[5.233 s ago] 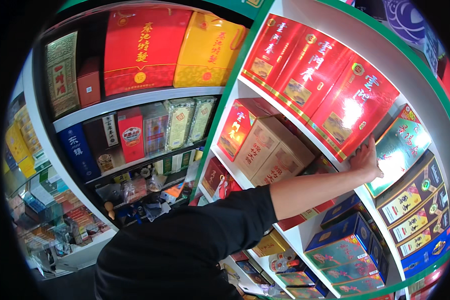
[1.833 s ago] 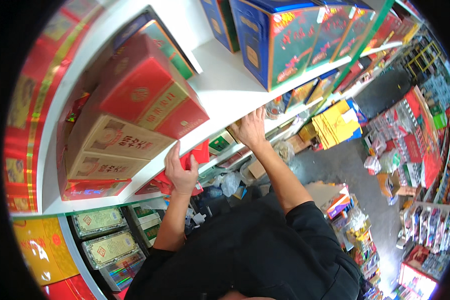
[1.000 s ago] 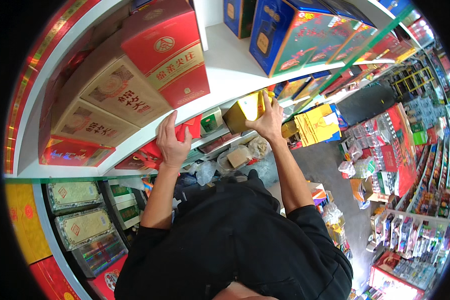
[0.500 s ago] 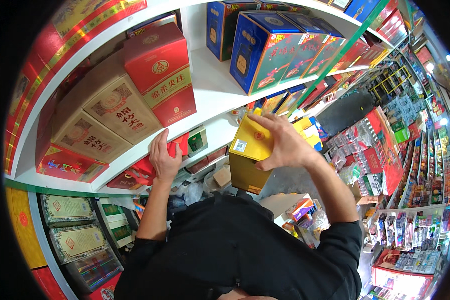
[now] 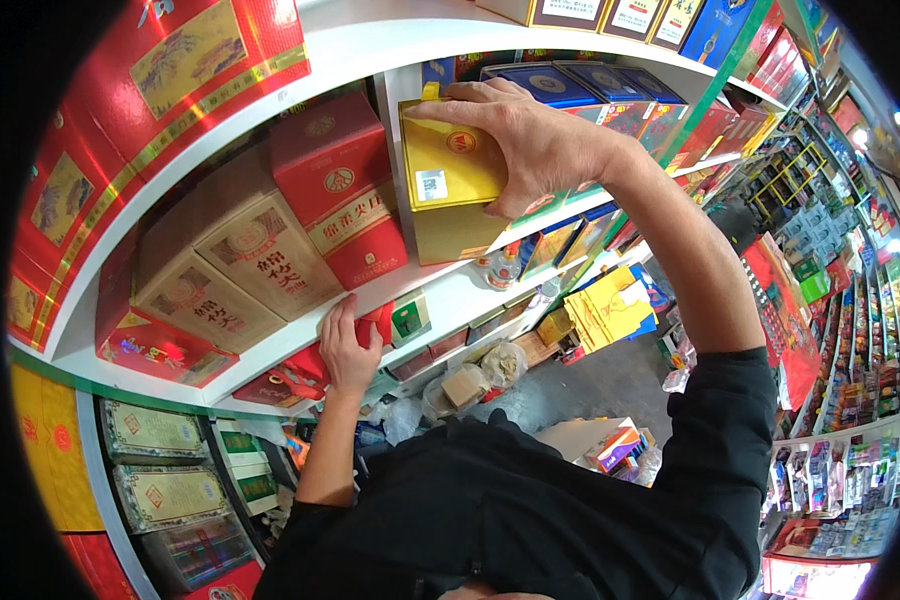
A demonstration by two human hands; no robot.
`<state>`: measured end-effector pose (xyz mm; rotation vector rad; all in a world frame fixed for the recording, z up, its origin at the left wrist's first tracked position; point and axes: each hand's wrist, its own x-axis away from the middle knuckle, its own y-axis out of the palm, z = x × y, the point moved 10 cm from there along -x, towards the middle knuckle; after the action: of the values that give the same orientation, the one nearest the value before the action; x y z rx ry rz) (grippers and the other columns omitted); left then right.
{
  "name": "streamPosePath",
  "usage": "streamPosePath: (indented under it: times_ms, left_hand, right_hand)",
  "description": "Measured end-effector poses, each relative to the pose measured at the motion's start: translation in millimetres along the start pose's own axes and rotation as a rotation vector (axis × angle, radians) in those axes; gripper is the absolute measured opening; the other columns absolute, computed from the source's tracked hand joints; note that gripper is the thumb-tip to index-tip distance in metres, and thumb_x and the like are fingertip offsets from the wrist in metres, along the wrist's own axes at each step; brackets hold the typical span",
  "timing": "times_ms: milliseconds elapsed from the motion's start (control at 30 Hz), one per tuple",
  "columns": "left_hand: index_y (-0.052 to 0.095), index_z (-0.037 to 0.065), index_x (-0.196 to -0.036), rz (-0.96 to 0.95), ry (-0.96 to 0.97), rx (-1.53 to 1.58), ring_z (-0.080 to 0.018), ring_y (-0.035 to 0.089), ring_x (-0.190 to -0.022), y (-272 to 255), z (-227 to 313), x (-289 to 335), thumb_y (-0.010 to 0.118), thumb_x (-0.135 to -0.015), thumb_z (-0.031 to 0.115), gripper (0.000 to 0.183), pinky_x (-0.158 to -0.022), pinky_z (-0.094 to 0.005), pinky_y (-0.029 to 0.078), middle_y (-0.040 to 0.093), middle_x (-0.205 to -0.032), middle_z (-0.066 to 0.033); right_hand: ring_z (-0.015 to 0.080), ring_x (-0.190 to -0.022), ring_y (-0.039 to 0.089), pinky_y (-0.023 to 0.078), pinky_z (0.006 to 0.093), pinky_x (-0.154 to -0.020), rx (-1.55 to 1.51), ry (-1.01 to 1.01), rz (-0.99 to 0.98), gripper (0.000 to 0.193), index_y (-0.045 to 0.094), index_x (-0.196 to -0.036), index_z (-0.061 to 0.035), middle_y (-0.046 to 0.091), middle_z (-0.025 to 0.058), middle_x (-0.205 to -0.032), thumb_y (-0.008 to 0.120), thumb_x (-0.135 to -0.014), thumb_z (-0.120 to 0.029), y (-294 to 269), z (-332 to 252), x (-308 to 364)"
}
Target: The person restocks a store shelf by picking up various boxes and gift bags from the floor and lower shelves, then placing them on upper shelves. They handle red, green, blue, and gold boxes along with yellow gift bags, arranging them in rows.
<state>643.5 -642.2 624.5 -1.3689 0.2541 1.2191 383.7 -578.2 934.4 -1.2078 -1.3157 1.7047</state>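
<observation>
My right hand (image 5: 545,135) grips a tall yellow-gold box (image 5: 445,170) across its top, thumb on the near side and fingers on the far side. The box stands upright at the shelf, between a red box (image 5: 342,185) on its left and blue-and-green boxes (image 5: 545,82) on its right. Whether its base rests on the shelf cannot be told. My left hand (image 5: 350,350) lies with stretched fingers against the front edge of the shelf (image 5: 425,287), beside a red packet or bag (image 5: 308,370) below. Two beige boxes (image 5: 270,255) stand left of the red box.
Above, a curved upper shelf (image 5: 370,35) carries more boxes, with a large red gift box (image 5: 170,100) at its left. Small clear bottles (image 5: 505,265) stand on a lower shelf. Yellow packaging (image 5: 610,310), plastic bags and cartons lie low down. Crowded goods racks fill the right.
My right hand has carried the yellow-gold box up and to the left, from in front of the shelves to the gap beside the red box. My left hand stays at the shelf edge.
</observation>
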Motion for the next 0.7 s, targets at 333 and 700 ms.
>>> streamPosePath:
  times_ms: [333,700]
  left_hand:
    - [0.065,-0.001,-0.153,-0.008,-0.016,0.02,-0.042,0.069,-0.138,2.7,-3.8,1.9,0.086,-0.087,0.008,0.069,-0.121,-0.0526,0.052,0.074,-0.147,-0.0218]
    - [0.065,-0.002,-0.153,-0.004,0.009,0.005,-0.0438,0.069,-0.135,4.5,-2.1,1.0,0.085,-0.088,0.007,0.069,-0.119,-0.0534,0.054,0.074,-0.146,-0.0213]
  right_hand:
    - [0.0492,-0.161,0.048,0.039,0.0609,-0.132,0.103,0.149,0.347,0.107,0.05,-0.174,-0.0228,0.046,0.0267,-0.177,0.093,-0.076,-0.017,37.9,43.3,15.7]
    - [0.0528,-0.143,0.05,0.041,0.0623,-0.122,-0.299,0.765,1.167,0.146,0.021,-0.182,-0.0006,0.048,0.0361,-0.159,0.107,-0.067,-0.028,165.6,24.4,47.6]
